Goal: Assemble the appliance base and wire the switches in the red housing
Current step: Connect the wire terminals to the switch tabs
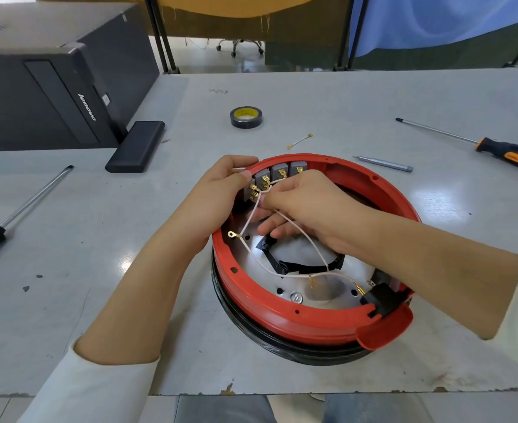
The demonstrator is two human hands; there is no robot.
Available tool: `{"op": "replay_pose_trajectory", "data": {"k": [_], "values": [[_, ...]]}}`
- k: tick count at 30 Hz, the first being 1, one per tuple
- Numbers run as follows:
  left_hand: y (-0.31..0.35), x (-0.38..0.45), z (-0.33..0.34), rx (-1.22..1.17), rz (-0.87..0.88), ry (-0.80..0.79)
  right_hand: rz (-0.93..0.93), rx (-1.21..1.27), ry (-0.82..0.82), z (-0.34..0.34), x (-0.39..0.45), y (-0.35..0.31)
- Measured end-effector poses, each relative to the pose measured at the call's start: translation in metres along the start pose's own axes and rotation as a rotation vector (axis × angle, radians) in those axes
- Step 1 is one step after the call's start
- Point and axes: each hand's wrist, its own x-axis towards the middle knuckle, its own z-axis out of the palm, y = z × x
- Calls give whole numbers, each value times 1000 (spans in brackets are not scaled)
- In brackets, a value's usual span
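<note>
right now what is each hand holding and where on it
The left hand grips the far-left rim of the red housing. The right hand pinches a white wire at its upper end, beside the grey switches.

A grey table (312, 96) fills the view, its near edge chipped. Beyond it stand black frame legs (160, 35), a yellow cloth (236, 6), a blue cloth (440, 19) and a chair base (240, 45) on a glossy pale floor (248, 64).
</note>
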Motion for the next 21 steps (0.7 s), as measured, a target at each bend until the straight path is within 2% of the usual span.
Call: {"op": "replay_pose_trajectory", "data": {"k": [8, 21], "values": [[1, -3, 0, -36, -22, -14, 87, 73, -67, -6, -5, -4], [1, -3, 1, -58, -18, -8, 140, 179, -14, 1, 0, -5]]}}
